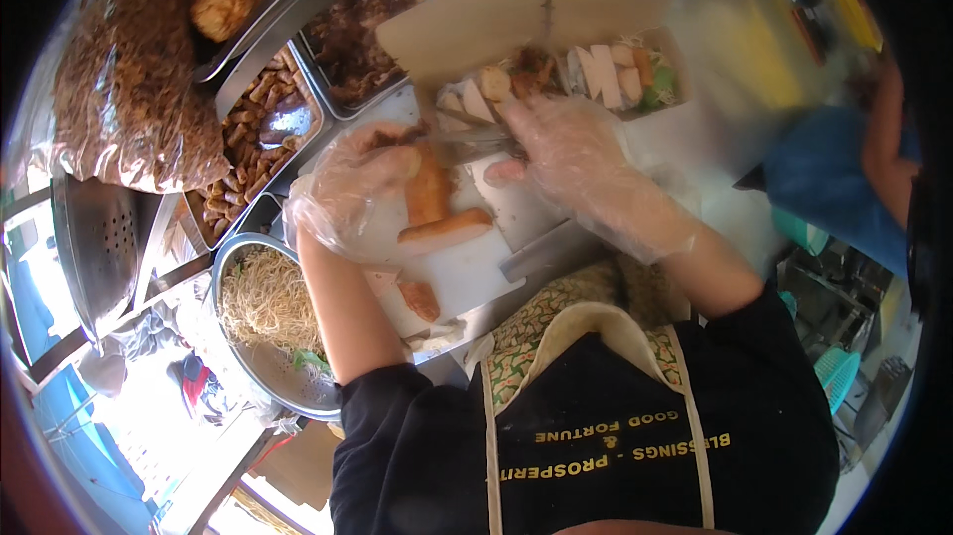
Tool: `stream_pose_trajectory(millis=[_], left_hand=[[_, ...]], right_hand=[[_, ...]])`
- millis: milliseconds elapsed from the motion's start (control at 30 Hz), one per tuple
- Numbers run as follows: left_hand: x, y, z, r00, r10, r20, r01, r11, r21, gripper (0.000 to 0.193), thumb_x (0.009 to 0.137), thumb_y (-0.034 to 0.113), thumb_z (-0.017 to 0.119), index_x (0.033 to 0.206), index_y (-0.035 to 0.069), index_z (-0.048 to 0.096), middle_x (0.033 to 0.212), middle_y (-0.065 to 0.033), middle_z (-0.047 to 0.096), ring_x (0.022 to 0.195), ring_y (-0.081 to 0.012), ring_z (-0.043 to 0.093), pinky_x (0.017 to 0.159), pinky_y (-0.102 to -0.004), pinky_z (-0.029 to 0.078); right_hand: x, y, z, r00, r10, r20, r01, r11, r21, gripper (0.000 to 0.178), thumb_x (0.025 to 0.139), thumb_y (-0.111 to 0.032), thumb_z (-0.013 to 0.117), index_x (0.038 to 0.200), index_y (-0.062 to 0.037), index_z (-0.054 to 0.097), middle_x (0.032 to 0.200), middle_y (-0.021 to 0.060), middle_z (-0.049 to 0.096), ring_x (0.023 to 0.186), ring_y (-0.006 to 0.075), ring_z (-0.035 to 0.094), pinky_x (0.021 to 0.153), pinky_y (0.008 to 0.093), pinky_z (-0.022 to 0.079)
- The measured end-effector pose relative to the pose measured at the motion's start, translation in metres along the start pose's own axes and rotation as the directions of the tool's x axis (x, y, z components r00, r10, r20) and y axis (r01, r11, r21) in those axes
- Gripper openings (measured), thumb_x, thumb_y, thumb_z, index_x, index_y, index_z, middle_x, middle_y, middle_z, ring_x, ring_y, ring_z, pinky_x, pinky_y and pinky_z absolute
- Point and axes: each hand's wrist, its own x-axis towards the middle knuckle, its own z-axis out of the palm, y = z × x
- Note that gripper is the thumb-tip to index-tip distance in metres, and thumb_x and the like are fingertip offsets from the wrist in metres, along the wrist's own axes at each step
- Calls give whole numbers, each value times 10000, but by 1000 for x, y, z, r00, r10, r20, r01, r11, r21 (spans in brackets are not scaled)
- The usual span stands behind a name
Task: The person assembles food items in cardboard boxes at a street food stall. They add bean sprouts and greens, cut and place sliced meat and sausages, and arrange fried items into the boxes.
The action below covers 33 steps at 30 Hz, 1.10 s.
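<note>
My left hand [359, 186], in a clear plastic glove, is closed at the left of the white cutting board [437, 277]. Dark brown shreds [390, 136] show at its fingertips. Beside it on the board lie a golden-brown fried block [427, 188] and a fried strip [445, 226]. My right hand [571, 148], also gloved, is closed around a grey metal tool [475, 145], blurred, its kind unclear. Just beyond that hand stand open cardboard food boxes with raised lids [615, 1]. They hold pale sliced pieces [596, 75], brown food and some greens [659, 88].
At the left are a metal bowl of thin noodles [263, 292], a tray of small brown rolls [253, 153], and a tray of dark shredded food [362, 39]. A large bag of brown shreds [134, 88] hangs over the far left. Another person's arm [893, 143] shows at right.
</note>
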Motion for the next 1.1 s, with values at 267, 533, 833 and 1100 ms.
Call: stream_pose_trajectory(millis=[267, 533, 833, 1100], left_hand=[[-5, 29, -31, 995, -52, 87, 41, 992, 118, 415, 831, 41, 687, 1240, -34, 682, 818, -7, 643, 632, -70, 522, 528, -197, 378], [21, 35, -52, 999, -23, 46, 18, 994, 112, 453, 874, 22, 664, 1315, -48, 584, 914, -65, 669, 684, -109, 595, 482, -177, 410], [64, 20, -77, 998, -6, 55, -3, 989, 151, 159, 957, 66, 624, 1097, -10, 628, 828, -20, 614, 644, -47, 534, 453, -156, 362], [84, 3, -93, 860, 357, 364, -510, 609, 608, 159, 960, 89, 620, 1087, -1, 651, 905, -28, 633, 729, -71, 584, 553, -191, 448]], right_hand=[[32, -14, 0, 970, -219, -103, 219, 976, -18, 661, 825, -535, 769, 1229, -32, 623, 1123, 145, 657, 1050, 358, 651, 909, 485, 511], [59, -34, 11, 962, -148, -230, 144, 989, -34, 602, 855, -532, 735, 1166, -35, 599, 1092, 173, 650, 991, 366, 663, 826, 481, 540], [84, -28, 16, 990, -102, -101, 107, 993, 46, 503, 885, -515, 720, 1048, -44, 644, 1010, 162, 696, 960, 369, 693, 830, 492, 547], [93, -27, 10, 994, -87, 62, 80, 991, 109, 558, 939, -571, 639, 1110, -40, 627, 1100, 172, 699, 1025, 381, 682, 862, 480, 551]])
